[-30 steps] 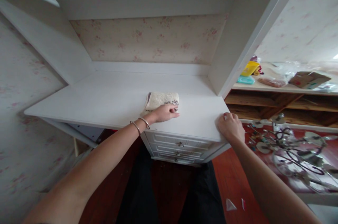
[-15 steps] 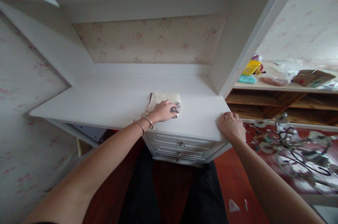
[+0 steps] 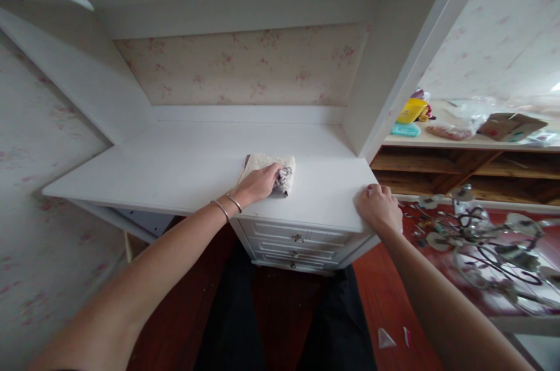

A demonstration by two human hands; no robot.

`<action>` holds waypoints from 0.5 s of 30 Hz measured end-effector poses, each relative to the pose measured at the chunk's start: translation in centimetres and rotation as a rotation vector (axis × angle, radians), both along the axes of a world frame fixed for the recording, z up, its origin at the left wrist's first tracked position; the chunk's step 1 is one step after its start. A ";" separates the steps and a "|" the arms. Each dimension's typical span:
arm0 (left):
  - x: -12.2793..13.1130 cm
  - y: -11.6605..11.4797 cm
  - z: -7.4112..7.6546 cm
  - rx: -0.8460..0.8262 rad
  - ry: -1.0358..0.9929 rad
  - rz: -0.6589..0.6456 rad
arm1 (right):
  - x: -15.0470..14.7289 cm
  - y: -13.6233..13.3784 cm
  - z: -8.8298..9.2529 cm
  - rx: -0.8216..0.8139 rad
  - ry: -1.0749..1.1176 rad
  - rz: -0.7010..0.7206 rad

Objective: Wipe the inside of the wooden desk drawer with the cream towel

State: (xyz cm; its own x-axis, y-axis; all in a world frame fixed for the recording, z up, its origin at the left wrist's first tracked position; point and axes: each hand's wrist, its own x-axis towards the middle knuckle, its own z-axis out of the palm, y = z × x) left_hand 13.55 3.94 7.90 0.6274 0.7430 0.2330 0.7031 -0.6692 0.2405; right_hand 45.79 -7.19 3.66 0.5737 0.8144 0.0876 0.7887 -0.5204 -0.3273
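A folded cream cloth with dark patterned patches [image 3: 286, 175] lies on the white desktop [image 3: 192, 155]. My left hand [image 3: 261, 180], with two bangles at its wrist, is on top of the cloth, its fingers drawn together and pinching the fabric near the right side. Some fingertips are hidden beneath the hand. At the desk's right front corner rests my right hand [image 3: 380, 206], knuckles up and fingers curled around the edge.
Below the desktop stands a drawer unit [image 3: 297, 238] with small knobs. Upright panels and a shelf frame the desk. To the right, a low shelf unit [image 3: 420, 164] carries a yellow container [image 3: 411, 110] and a cardboard box [image 3: 510, 126]; a metal chandelier [image 3: 494, 248] lies on the floor.
My left hand has gone from lying over the cloth with fingers spread to pinching it. My right hand stays at the corner. The view has shifted slightly.
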 end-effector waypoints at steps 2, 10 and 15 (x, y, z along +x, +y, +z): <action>-0.8 -0.3 -0.3 -0.002 0.023 -0.034 | 0.0 0.0 0.1 -0.004 0.001 0.000; -2.1 -2.2 -2.6 0.123 0.202 -0.247 | -0.2 -0.1 0.4 -0.023 -0.001 0.001; -1.6 -3.3 -3.3 0.207 0.275 -0.153 | -0.3 -0.2 0.4 -0.020 -0.012 0.000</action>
State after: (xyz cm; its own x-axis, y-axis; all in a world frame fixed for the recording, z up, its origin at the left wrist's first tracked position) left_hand 11.98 0.63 4.57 0.7876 0.5907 0.1754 0.6107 -0.7862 -0.0946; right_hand 45.49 -7.39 4.06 0.5731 0.8157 0.0782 0.7921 -0.5270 -0.3078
